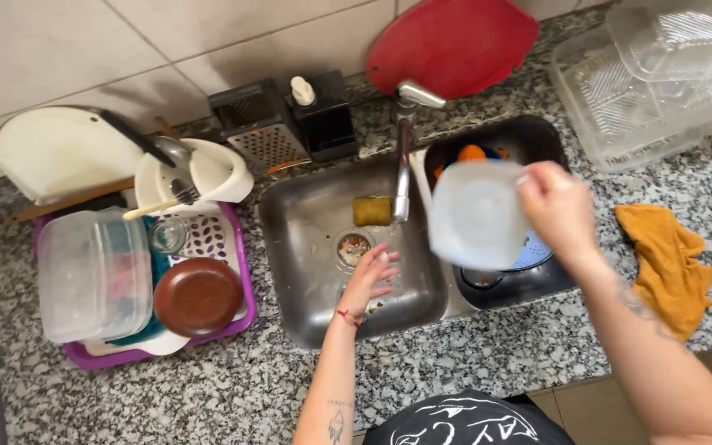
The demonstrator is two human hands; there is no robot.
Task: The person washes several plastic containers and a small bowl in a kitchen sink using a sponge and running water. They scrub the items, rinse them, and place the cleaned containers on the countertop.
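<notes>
Right hand (560, 206) pinches a clear plastic container (475, 214) at frame centre-right.
Left hand (370, 276), fingers spread, hovers inside the steel sink (306, 214).

No packages, labels, signs, screens — none.

The right hand (560, 208) grips a translucent square plastic lid (475, 214) by its three o'clock edge, above the right sink basin (537, 140). The left hand (370, 276), fingers spread, reaches into the left sink basin (306, 239). A yellow sponge (371, 211) lies at its twelve o'clock, beside the faucet (404, 156).
</notes>
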